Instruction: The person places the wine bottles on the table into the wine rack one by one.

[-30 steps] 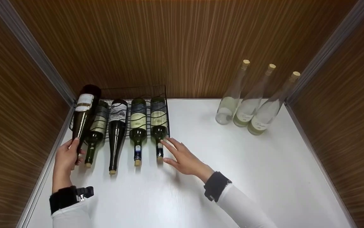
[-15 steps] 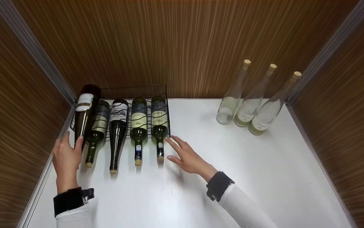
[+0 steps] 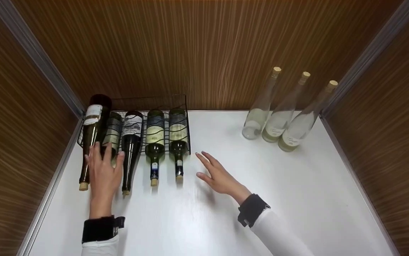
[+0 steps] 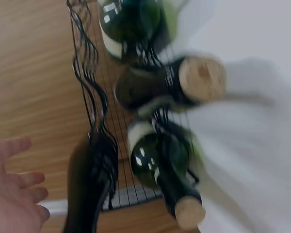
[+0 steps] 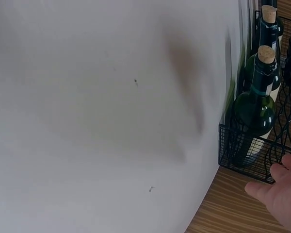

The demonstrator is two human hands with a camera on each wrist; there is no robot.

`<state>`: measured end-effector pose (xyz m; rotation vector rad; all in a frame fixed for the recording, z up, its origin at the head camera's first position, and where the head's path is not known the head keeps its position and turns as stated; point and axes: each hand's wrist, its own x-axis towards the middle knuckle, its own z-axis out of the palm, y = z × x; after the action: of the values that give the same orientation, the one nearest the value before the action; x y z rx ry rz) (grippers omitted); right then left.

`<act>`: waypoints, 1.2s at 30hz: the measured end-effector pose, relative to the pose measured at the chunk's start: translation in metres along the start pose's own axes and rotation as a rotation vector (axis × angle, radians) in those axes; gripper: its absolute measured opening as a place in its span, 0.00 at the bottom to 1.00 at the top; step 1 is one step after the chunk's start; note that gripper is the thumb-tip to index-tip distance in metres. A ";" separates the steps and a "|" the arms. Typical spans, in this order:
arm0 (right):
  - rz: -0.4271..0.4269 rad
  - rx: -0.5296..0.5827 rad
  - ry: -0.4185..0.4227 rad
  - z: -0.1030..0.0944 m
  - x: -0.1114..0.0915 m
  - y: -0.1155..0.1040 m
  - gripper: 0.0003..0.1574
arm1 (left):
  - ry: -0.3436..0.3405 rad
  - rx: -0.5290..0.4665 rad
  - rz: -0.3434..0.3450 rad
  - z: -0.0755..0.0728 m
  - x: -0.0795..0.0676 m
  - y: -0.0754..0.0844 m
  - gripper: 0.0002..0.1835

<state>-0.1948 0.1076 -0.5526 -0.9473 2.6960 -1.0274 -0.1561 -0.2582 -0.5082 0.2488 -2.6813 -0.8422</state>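
My left hand (image 3: 105, 176), fingers spread, is over the rack's left end. It hides the neck of a green wine bottle (image 3: 112, 133) lying in the lower row. Just left of it a dark brown bottle (image 3: 93, 131) lies higher on the rack, cork toward me. In the left wrist view the left fingers (image 4: 26, 179) hold nothing. To the right in the rack lie a slim dark bottle (image 3: 131, 142) and two green bottles (image 3: 155, 137) with cream labels. My right hand (image 3: 222, 179), fingers extended, hovers apart from the black wire rack's (image 3: 189, 142) right end.
Three clear corked bottles (image 3: 256, 122) stand upright at the back right of the white surface (image 3: 211, 227). Wood-grain panels (image 3: 218, 53) enclose the back and both sides, with a metal trim (image 3: 53, 177) along the left edge.
My left hand has let go of the dark brown bottle's neck and moved right, over the adjacent green bottle. My right hand has drawn slightly right, off the rightmost bottle. The brown bottle stays on the rack.
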 end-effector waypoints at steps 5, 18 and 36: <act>0.031 0.027 0.021 -0.003 -0.004 0.007 0.42 | -0.118 -0.038 -0.011 0.015 -0.008 0.018 0.39; 0.108 0.043 0.048 -0.012 -0.015 0.024 0.43 | -0.219 -0.065 0.140 0.060 -0.030 0.056 0.37; 0.237 0.086 0.140 -0.031 -0.023 0.055 0.42 | -0.275 -0.134 0.222 0.102 -0.056 0.094 0.37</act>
<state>-0.2143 0.1699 -0.5659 -0.5434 2.7623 -1.1854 -0.1465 -0.1140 -0.5465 -0.2074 -2.8133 -1.0442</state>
